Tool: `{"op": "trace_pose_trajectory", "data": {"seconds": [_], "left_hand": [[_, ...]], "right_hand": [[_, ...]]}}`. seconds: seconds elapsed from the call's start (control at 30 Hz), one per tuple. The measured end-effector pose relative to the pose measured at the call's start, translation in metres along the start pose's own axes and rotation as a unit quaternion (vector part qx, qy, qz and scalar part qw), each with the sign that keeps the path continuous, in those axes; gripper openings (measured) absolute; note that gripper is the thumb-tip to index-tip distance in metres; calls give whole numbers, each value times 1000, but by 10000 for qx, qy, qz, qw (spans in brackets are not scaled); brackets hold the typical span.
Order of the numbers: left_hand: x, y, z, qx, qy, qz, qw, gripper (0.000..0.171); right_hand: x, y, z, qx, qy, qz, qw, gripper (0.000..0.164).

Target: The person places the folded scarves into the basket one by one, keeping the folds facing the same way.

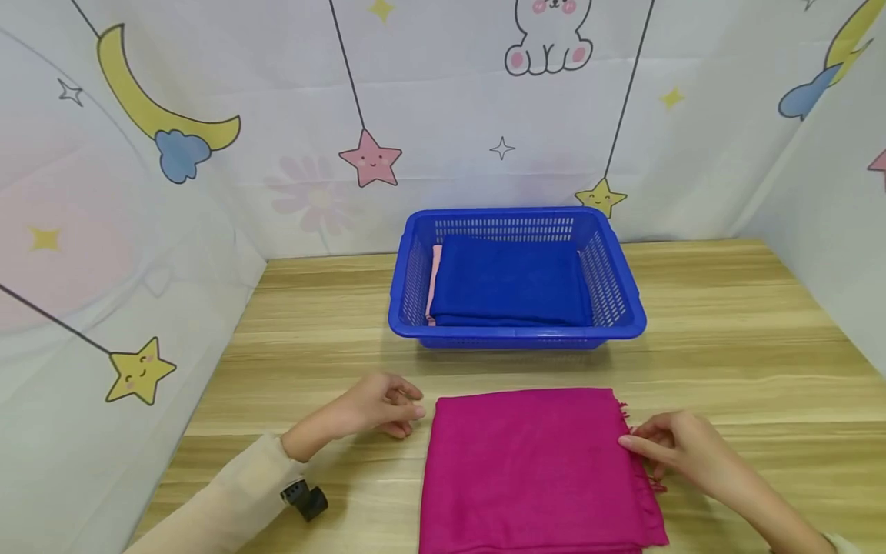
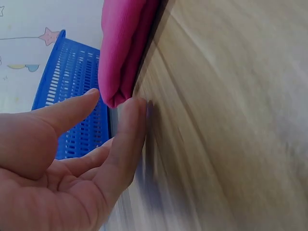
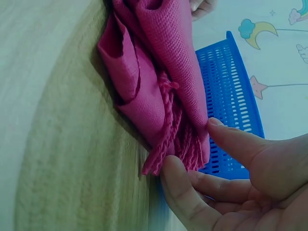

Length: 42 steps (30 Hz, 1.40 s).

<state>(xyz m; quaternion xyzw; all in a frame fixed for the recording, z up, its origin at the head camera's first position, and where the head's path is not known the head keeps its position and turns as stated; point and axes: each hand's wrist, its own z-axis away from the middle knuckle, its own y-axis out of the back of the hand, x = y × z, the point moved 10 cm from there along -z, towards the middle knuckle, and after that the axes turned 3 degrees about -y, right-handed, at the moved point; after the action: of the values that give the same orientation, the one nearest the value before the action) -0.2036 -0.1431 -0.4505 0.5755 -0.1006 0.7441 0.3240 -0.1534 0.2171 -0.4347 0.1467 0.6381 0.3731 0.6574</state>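
A folded magenta fringed scarf lies on the wooden table in front of me. At its right edge, my right hand pinches the fringed side, thumb on top. The right wrist view shows the tassels between the thumb and the fingers of that hand. My left hand hovers just off the scarf's upper left corner, fingers loosely bent and holding nothing. In the left wrist view, a small gap shows between its thumb and the scarf's folded edge.
Behind the scarf stands a blue plastic basket with perforated sides. Inside it lie a folded blue cloth and a pink cloth partly beneath. White printed curtains enclose the wooden table at the back and sides.
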Motion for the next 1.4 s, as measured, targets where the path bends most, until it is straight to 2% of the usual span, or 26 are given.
{"op": "trace_pose_trajectory", "data": {"seconds": [0.3,0.7,0.97,1.27,1.4], "left_hand": [[3,-22,2,-238,61,182,9995,30],[4,-37,2,-305,77,234,9992,16],[1,-45,2,-302,244,519,9979,13],[6,-49,4,-332,32,260,9991,15],[6,-53,3,-407,-10,379,9984,14]], "right_hand": [[2,-6,0,-299,-19,-455,9985,21],[5,-12,2,-438,8,-811,9957,17],[7,-15,3,-537,-220,-1025,9930,21],[11,-17,2,-559,-644,-1389,9866,24],[14,-19,3,-620,-830,-1687,9802,24]]}}
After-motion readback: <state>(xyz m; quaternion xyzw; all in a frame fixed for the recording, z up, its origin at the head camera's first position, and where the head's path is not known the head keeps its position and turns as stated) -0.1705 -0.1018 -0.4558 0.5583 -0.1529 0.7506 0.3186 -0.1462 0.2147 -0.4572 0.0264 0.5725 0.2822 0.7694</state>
